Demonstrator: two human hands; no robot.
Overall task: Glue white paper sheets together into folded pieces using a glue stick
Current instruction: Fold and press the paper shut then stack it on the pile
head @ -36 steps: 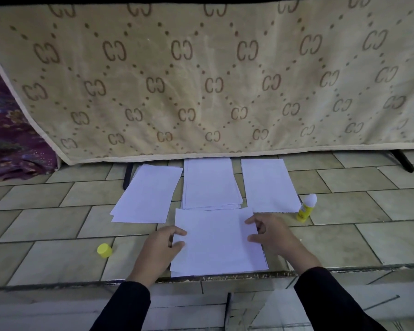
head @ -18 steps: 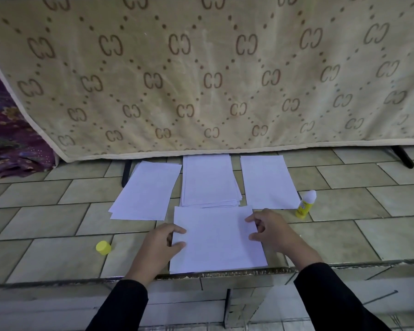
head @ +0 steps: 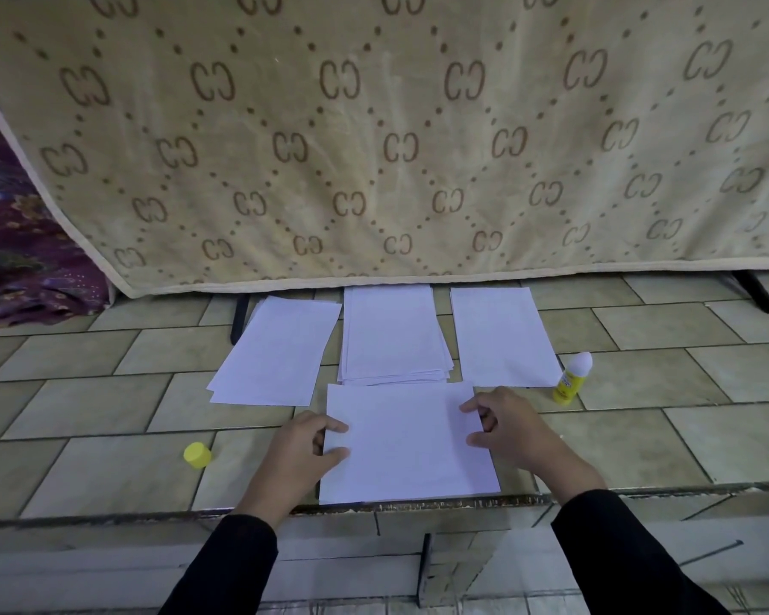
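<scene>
- White paper sheet point(head: 407, 441) is lying flat on the tiled surface point(head: 107, 415) right in front of me, just below a stack of sheets point(head: 391, 335).
- My left hand point(head: 298, 454) is pinching its left edge.
- My right hand point(head: 513, 430) is pinching its right edge.
- I am probably squaring the sheet up before gluing.
- The glue stick point(head: 573, 377) is standing uncapped, apart on my right; next, I am expecting to free that hand for it.

Matt white paper sheet point(head: 407, 441), glossy plastic glue stick point(head: 572, 378), smooth tile floor point(head: 107, 472), soft cloth blanket point(head: 374, 126).
</scene>
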